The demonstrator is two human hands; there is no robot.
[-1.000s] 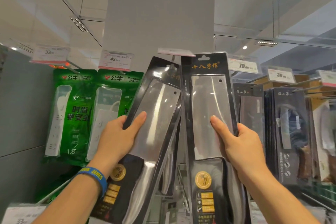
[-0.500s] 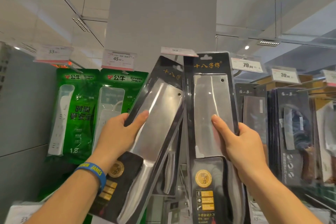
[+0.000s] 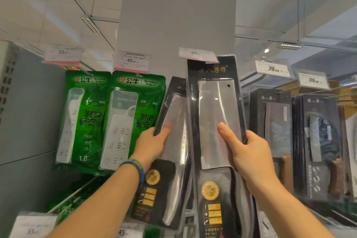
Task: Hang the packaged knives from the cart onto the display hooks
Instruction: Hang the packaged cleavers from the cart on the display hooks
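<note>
A grey pillar (image 3: 177, 15) rises behind the upper middle of the display. Two green power-strip packs (image 3: 133, 121) hang towards the display's left edge, and dark knife packs (image 3: 316, 141) hang towards its right edge. Between them the right cleaver pack (image 3: 214, 106) stands upright, its top just under the 89 price tag (image 3: 197, 54) (whether its hole sits on a hook I cannot tell). The left cleaver pack (image 3: 174, 121) leans, its top corner tucked behind the upright one. The right hand (image 3: 251, 152) grips its pack by the right edge, thumb across the clear front. The left hand (image 3: 152, 144) clamps the leaning pack's left edge the same way. A blue wristband (image 3: 139, 168) circles the left wrist.
</note>
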